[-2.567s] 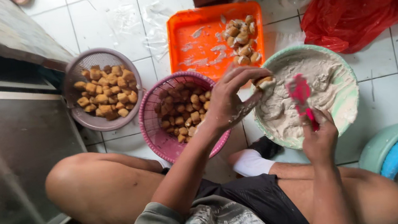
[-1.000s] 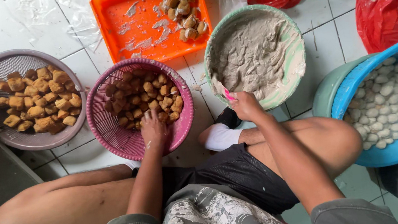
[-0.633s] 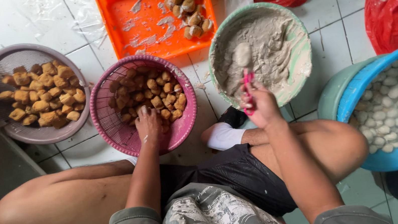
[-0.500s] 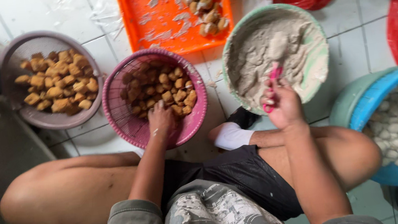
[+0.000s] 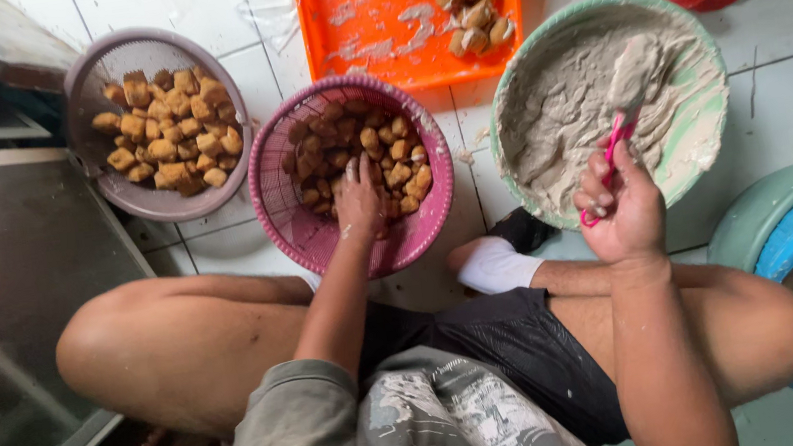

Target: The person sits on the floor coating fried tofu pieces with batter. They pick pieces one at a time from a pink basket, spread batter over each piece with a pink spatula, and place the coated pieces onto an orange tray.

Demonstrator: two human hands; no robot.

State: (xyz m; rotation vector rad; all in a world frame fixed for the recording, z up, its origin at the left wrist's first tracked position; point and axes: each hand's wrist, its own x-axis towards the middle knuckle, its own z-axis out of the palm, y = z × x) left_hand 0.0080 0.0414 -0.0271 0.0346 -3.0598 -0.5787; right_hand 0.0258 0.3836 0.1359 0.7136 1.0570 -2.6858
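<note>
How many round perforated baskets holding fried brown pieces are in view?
2: a grey basket at upper left, and a pink basket beside it, where the left hand reaches in.

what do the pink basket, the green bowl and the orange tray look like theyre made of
Pink basket: likely moulded plastic, matte, with a fine perforated mesh wall. Green bowl: probably plastic too, with a smooth pale rim, smeared with grey paste. Orange tray: seemingly rigid plastic, bright and slightly glossy, with a raised edge.

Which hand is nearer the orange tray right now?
Left. The left hand rests in the pink basket just below the orange tray. The right hand, holding a pink spatula, sits at the green bowl, farther off.
</note>
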